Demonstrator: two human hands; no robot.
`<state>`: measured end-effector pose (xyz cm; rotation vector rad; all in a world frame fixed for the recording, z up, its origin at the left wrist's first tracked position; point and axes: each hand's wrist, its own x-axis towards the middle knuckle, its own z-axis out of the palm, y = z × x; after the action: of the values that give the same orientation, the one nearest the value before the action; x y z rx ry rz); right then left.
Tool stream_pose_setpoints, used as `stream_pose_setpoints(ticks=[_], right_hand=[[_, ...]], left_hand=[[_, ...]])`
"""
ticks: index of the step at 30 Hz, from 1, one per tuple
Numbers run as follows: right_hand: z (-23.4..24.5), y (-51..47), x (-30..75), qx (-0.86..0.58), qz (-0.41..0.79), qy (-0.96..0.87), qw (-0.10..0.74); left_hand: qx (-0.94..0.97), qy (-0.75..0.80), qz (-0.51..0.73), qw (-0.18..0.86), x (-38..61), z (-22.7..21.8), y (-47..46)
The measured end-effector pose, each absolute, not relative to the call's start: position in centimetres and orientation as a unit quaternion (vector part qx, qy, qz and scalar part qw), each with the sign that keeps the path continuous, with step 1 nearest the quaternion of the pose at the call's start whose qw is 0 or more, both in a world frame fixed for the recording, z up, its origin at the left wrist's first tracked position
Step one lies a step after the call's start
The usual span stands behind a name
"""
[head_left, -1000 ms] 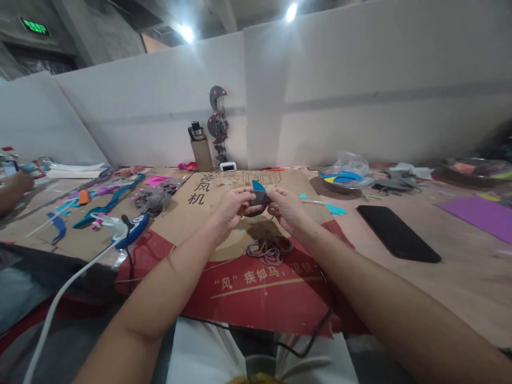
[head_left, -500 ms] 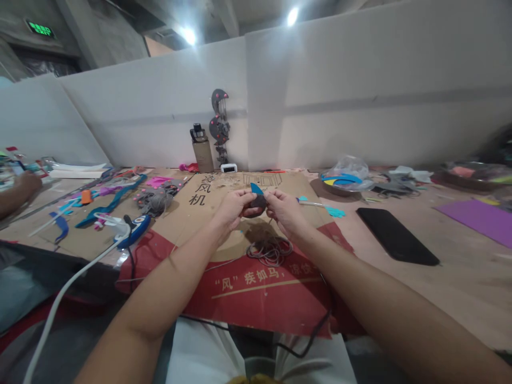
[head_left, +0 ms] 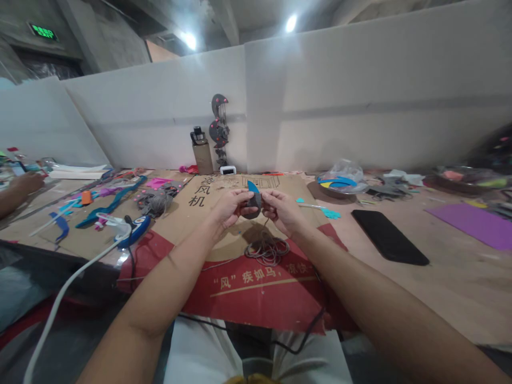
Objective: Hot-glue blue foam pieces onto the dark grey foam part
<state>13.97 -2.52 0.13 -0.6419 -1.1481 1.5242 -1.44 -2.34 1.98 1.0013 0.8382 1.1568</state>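
The left hand [head_left: 229, 205] and the right hand [head_left: 282, 209] meet in the middle of the frame. Their fingertips pinch shut on a small grey and blue craft piece [head_left: 253, 196], held up above the cardboard sheet [head_left: 240, 282]. Just below it lies a coil of grey string [head_left: 267, 248]. To the right, a black phone [head_left: 389, 230] lies flat. Behind it, a round bowl [head_left: 328, 189] holds a clear bag [head_left: 344, 168] and blue and yellow bits. A brown bottle [head_left: 202, 154] with a lid stands by the back wall.
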Motion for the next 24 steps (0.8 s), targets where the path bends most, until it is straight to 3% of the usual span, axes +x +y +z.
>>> stream_pose_setpoints(ticks=[7, 14, 24], right_hand=[[0.1, -3.0, 13.4, -0.284, 0.619, -0.476, 0.557], [-1.1, -2.8, 12.7, -0.338, 0.513, -0.489, 0.619], [-1.3, -2.6, 12.8, -0.349, 0.459, -0.498, 0.648]], left_hand=[[0.459, 0.342, 0.508, 0.643, -1.6, 1.4, -2.0], [0.475, 0.369, 0.577, 0.553, -0.1, 0.8, -2.7], [0.537, 0.344, 0.549, 0.541, 0.7, 0.5, -3.4]])
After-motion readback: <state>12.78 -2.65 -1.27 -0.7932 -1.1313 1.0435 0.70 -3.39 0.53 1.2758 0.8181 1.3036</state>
